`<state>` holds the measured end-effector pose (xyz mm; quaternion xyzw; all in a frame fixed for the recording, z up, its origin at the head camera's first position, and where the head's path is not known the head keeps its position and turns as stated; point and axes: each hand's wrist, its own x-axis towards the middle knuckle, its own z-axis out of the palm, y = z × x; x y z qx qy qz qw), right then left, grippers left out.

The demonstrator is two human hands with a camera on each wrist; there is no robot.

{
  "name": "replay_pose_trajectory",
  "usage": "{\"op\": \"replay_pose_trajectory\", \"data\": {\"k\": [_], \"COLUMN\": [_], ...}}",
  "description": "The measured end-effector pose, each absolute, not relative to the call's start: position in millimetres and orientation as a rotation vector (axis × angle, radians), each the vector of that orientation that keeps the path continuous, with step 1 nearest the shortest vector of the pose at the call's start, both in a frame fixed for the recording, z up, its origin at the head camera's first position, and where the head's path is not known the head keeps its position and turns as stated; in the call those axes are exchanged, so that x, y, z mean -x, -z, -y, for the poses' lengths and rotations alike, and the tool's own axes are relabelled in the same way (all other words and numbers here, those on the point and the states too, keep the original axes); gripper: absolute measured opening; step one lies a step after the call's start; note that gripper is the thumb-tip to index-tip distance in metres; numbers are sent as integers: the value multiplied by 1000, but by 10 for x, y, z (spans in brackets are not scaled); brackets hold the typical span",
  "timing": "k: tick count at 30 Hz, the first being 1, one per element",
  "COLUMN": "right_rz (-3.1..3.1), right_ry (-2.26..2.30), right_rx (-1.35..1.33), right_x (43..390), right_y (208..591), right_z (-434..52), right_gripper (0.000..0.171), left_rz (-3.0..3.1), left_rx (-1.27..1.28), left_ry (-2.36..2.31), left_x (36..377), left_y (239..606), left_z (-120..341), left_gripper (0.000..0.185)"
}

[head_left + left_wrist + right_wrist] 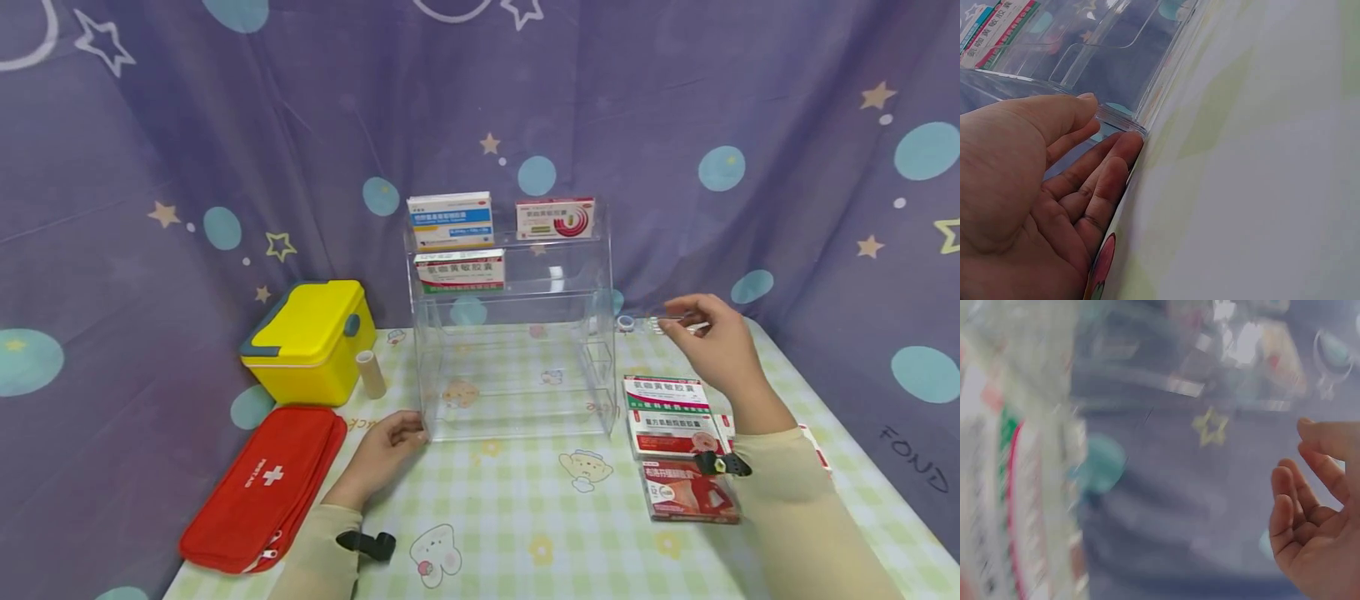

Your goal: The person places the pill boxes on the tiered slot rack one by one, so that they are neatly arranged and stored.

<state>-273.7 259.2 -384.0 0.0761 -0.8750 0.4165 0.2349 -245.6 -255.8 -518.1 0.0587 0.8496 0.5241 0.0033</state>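
A clear acrylic tiered shelf (517, 367) stands mid-table. Its upper tiers carry a blue-and-white medicine box (450, 221), a red-and-white box (555, 218) and a green-edged box (459, 272). My left hand (408, 432) lies on the tablecloth, and its thumb and straight fingers touch the shelf's front left corner (1124, 122). My left hand (1110, 125) holds nothing. My right hand (678, 321) hovers right of the shelf, above a stack of medicine boxes (667, 412). In the blurred right wrist view, my right hand (1300, 459) has loosely curled fingers and nothing in it.
At the left stand a yellow case (311, 337) and a beige roll (370, 373), with a red first-aid pouch (262, 487) in front of them. A red flat box (690, 492) lies at the front right. Small clear items (626, 322) sit by the starry curtain.
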Motion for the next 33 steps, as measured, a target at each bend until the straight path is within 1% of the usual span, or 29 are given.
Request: {"op": "replay_pose_trajectory", "data": {"k": [3,7,15,19,26,33], "right_rz": [2508,2655,2909,2951,3006,3075], "right_ry": [-1110,-1100,-1145,-1185,-1211,-1184], "right_rx": [-156,-153,-179,-179,-140,-60], "right_x": [2772,2834,2967,2980,2973,3036], "right_y": [4020,4224,4548,4639,4741,4868], "right_z": [-2816,-3023,-3307,-3373,-3423,-3490], "right_gripper": [41,47,63,64,63,71], "left_rz": [-2670,-2688,-2668,-2661,-2704,-2697], "left_rx": [-182,-162,-180,-167,-126,-177], "left_ry": [-1638,-1632,-1654,-1665,-1631,-1640], "left_x": [2462,2441,2287,2292,2380,2333], "left_y": [5194,5190,4942,4958,5132,5034], "left_z": [2567,2539,2439,2441,2477,2450], "left_gripper": [35,34,33,33,34,33]}}
